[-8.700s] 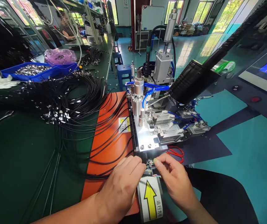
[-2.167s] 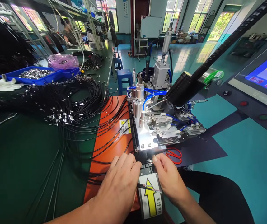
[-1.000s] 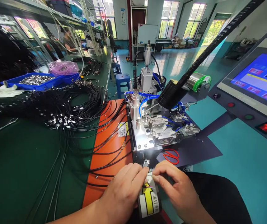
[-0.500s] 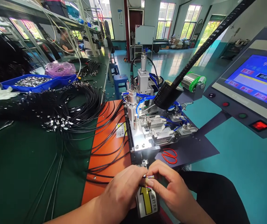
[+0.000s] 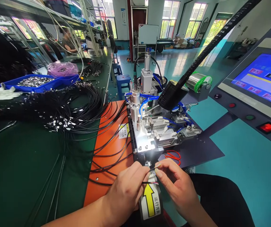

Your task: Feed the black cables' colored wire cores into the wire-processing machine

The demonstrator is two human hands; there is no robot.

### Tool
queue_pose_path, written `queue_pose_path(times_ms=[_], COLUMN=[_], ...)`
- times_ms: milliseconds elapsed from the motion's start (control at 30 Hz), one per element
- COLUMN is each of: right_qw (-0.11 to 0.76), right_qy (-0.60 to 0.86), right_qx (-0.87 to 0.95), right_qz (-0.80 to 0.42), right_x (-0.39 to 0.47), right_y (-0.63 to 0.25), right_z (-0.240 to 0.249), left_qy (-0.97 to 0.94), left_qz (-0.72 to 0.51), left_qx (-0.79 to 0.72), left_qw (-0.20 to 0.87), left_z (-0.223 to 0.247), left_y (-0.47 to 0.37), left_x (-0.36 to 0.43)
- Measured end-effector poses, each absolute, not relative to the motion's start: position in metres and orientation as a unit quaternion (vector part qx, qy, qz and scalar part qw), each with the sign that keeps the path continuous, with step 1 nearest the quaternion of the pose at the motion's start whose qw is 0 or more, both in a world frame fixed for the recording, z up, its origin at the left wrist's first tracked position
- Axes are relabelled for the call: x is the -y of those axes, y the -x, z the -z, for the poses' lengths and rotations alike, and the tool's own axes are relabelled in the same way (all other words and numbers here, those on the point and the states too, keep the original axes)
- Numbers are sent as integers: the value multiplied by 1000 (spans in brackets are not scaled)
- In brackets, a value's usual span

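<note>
Two black cables point(image 5: 147, 183) beyond the orange board's point(image 5: 109, 138) right edge.

The left hand point(image 5: 128, 184) clamps both, apparently leaving their wire ends exposed for the right hand point(image 5: 177, 186), whose fingertips pinch the upper one. The hands nearly meet over the arrow-marked guide point(image 5: 145, 208). Metal tooling point(image 5: 143, 138) bounds the far side; red-handled scissors point(image 5: 178, 156) lie by the dark baseplate's point(image 5: 204, 151) near edge. Nearer the body, movement seems less confined.

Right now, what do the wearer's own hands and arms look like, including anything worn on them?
The left hand and right hand are both bare, without gloves. No sleeve, watch, bracelet or ring shows on either side, nor any marking or cable attached.
</note>
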State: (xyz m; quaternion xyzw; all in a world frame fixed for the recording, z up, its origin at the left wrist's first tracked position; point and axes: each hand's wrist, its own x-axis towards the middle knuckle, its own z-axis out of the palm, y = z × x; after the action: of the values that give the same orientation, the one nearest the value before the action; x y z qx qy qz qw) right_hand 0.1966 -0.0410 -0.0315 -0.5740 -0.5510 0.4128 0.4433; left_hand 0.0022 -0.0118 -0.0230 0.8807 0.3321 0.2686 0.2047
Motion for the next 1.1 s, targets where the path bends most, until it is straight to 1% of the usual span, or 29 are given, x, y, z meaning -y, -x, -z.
queue_pose_path(times_ms=[133,300,433,800,867,1000,1100], right_qw=[454,463,465,475,478,463,464], right_qy=[620,601,591,575,583,570,547], right_qx=[549,604,624,636,619,606,613], right_qz=[-329,-243,-214,-197,-220,-306,-332], right_x=[47,50,50,53,50,42,39], right_y=[-195,-197,-195,-189,-189,-192,-195], right_z=[44,46,46,51,47,36,31], left_qy=[-867,-867,-867,-861,-862,-868,-870], left_qz=[-262,-256,-263,-253,-250,-255,-264], left_qx=[-356,-357,-357,-369,-368,-351,-344], left_qw=[229,236,227,242,244,240,235], left_z=[25,28,28,29,29,30,30], left_y=[-3,-2,-3,-2,-2,-2,-2], left_x=[8,7,8,8,8,7,7])
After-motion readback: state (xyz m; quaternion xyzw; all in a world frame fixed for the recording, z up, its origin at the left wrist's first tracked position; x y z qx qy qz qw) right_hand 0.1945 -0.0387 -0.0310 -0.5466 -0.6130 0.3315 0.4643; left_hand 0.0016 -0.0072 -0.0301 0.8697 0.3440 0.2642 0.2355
